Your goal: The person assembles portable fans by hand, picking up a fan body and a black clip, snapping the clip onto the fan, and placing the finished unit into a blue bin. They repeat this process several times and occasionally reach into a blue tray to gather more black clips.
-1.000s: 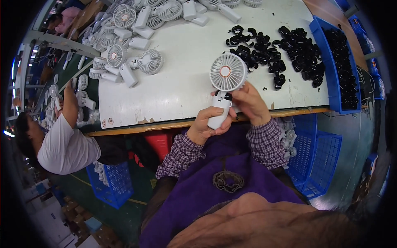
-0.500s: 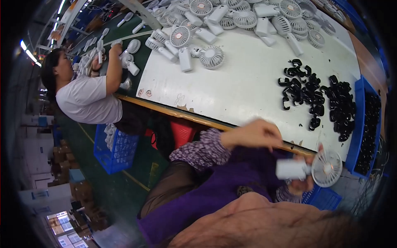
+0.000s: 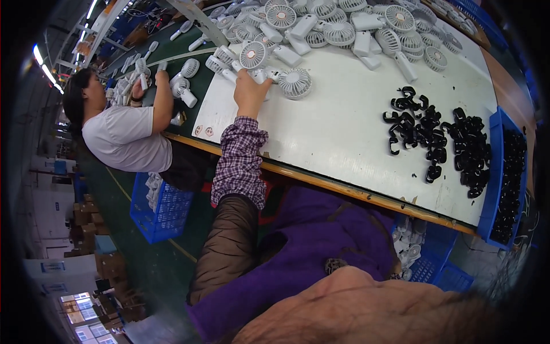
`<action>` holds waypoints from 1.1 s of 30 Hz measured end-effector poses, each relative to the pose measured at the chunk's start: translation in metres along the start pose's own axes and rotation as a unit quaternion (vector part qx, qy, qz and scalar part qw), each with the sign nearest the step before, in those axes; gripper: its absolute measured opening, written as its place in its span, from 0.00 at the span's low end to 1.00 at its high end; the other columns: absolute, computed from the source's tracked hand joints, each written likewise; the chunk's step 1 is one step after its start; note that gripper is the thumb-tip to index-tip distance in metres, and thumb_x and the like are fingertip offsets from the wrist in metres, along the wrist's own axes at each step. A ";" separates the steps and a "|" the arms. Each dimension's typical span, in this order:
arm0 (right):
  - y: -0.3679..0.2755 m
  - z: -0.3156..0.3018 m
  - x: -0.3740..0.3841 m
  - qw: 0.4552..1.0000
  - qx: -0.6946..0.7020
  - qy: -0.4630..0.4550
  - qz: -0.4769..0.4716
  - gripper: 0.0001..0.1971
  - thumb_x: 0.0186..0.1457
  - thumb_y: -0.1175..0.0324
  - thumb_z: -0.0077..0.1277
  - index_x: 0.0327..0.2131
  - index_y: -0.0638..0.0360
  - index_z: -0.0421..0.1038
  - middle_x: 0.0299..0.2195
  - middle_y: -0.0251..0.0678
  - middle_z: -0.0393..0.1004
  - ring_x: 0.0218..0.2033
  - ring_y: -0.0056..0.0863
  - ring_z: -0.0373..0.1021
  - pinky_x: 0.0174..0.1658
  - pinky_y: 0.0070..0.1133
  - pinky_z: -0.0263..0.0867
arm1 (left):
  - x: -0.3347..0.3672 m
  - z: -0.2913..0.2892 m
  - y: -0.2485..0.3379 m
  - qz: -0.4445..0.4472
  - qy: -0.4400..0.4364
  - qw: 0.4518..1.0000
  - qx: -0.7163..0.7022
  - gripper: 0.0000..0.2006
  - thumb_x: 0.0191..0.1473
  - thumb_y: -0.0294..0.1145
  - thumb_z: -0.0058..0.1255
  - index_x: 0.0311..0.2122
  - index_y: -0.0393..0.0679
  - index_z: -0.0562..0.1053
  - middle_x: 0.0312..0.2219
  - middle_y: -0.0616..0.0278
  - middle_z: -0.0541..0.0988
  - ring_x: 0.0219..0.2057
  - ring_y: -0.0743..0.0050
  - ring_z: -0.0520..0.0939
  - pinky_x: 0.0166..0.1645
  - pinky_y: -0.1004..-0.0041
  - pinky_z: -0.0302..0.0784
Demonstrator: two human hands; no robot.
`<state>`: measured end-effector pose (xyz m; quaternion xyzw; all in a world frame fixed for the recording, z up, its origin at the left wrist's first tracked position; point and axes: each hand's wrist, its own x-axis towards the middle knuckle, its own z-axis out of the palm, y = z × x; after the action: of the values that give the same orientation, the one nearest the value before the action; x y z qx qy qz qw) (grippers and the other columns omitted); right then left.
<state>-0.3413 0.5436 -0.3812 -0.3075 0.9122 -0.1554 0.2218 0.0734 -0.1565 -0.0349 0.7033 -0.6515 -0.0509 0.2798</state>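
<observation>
My left hand [image 3: 251, 92] stretches across the white table to the left part of the fan pile. Its fingers and thumb are closed around the handle of a white handheld fan [image 3: 253, 55], whose round grille faces up above the hand. The hand covers most of that handle. Just right of it lies another white fan [image 3: 295, 83] with a domed grille. My right hand does not show; the lower right side of my purple apron [image 3: 344, 229] blocks the view there.
Many white fans [image 3: 339, 34] are heaped along the table's far side. Small black clip-like parts [image 3: 421, 123] lie in clusters at right, beside a blue bin [image 3: 497, 189] of black pieces. A blue crate [image 3: 427, 258] with fans stands below the edge. A co-worker [image 3: 123, 129] handles fans at left.
My left hand has moved from the table's near edge far forward and left, onto a fan. The right hand and the white fan it held have gone out of view.
</observation>
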 end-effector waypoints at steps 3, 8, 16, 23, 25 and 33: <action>-0.001 0.006 0.035 0.960 0.203 -0.053 0.188 0.19 0.53 0.62 0.45 0.42 0.69 0.68 0.30 0.42 0.72 0.37 0.38 0.67 0.43 0.32 0.63 | -0.001 0.004 -0.003 0.013 -0.005 0.999 -0.035 0.27 0.43 0.43 0.55 0.44 0.33 0.65 0.32 0.47 0.75 0.34 0.54 0.78 0.40 0.63 0.74; -0.090 -0.050 0.043 0.889 0.405 -0.101 0.190 0.17 0.53 0.61 0.46 0.37 0.67 0.72 0.30 0.41 0.74 0.27 0.30 0.71 0.31 0.25 0.67 | -0.040 -0.033 -0.011 -0.148 -0.268 0.677 -0.669 0.22 0.48 0.30 0.44 0.49 0.34 0.62 0.32 0.54 0.74 0.27 0.70 0.77 0.28 0.70 0.76; -0.327 -0.219 0.013 0.868 0.439 -0.219 -0.081 0.10 0.54 0.68 0.47 0.33 0.66 0.73 0.18 0.32 0.71 0.15 0.15 0.63 0.19 0.13 0.55 | -0.134 -0.038 0.023 -0.069 -0.428 0.593 -0.678 0.19 0.48 0.26 0.52 0.46 0.36 0.65 0.28 0.56 0.75 0.22 0.70 0.77 0.26 0.73 0.74; -0.513 -0.224 0.058 0.795 0.508 -0.167 -0.286 0.36 0.47 0.76 0.48 0.60 0.57 0.47 0.53 0.39 0.61 0.45 0.26 0.65 0.46 0.21 0.65 | -0.205 -0.033 0.087 0.017 -0.628 0.606 -0.489 0.19 0.49 0.29 0.54 0.46 0.35 0.67 0.26 0.61 0.77 0.22 0.79 0.78 0.28 0.79 0.73; -0.547 -0.221 0.042 0.820 0.442 -0.152 -0.331 0.28 0.47 0.72 0.53 0.53 0.60 0.60 0.43 0.37 0.69 0.42 0.24 0.67 0.43 0.19 0.65 | -0.224 -0.036 0.088 0.034 -0.627 0.635 -0.450 0.17 0.51 0.36 0.53 0.43 0.36 0.70 0.26 0.62 0.78 0.24 0.79 0.78 0.30 0.79 0.73; -0.565 -0.190 0.023 0.868 0.335 -0.010 -0.367 0.13 0.48 0.67 0.56 0.36 0.65 0.72 0.30 0.40 0.75 0.30 0.26 0.72 0.33 0.18 0.67 | -0.274 -0.042 0.066 0.045 -0.427 0.795 -0.428 0.12 0.51 0.36 0.53 0.35 0.36 0.74 0.20 0.63 0.78 0.21 0.80 0.77 0.27 0.78 0.71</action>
<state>-0.1749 0.1262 0.0105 -0.5294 0.6242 -0.5184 0.2479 -0.0063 0.1164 -0.0493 0.3883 -0.6478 -0.6070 0.2471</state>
